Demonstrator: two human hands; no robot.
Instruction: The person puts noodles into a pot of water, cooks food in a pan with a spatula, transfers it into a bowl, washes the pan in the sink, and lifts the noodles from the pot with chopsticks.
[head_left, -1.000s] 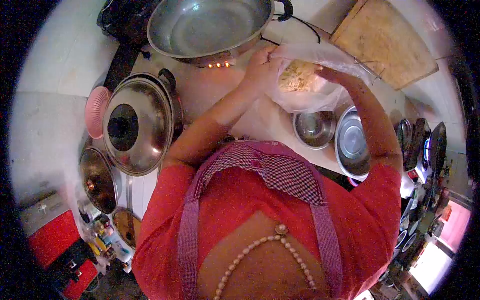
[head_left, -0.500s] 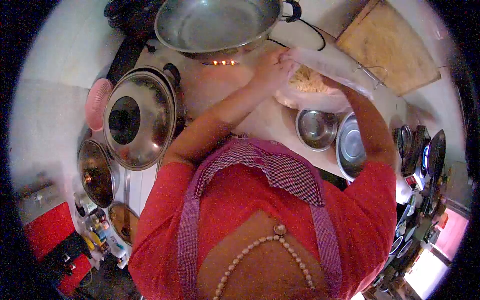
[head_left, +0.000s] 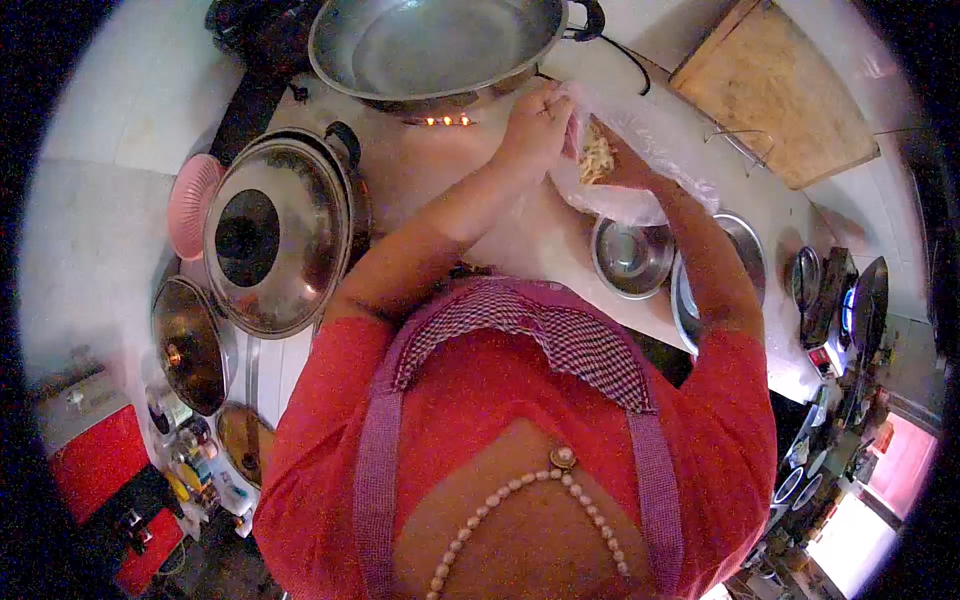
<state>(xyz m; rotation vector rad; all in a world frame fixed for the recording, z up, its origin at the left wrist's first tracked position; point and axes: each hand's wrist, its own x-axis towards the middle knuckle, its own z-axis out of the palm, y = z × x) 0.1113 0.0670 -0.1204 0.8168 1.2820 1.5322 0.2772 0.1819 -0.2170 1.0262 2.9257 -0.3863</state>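
My left hand (head_left: 543,112) is closed on the rim of a clear plastic bag (head_left: 650,120), holding it up at its left side. Pale, thin strips of food (head_left: 597,155) show through the bag's mouth; their exact kind is not clear. My right hand (head_left: 628,165) reaches into the bag from the right, its fingers curled at the strips and partly hidden by them and the plastic. Just below the bag stands a small steel bowl (head_left: 632,258). A larger metal bowl (head_left: 745,250) sits beside it, partly covered by my right forearm.
A wide electric pan (head_left: 440,50) with lit indicator lights stands at the back. Left of my arms is a lidded pot (head_left: 290,220), with a pink basket (head_left: 195,205) behind it. A wooden board (head_left: 780,95) leans at the back right, near a wire stand (head_left: 745,145).
The bag has tilted more upright and drawn in to the left. My right hand has moved left, further into the strips. My left hand has shifted slightly up and left with the rim.
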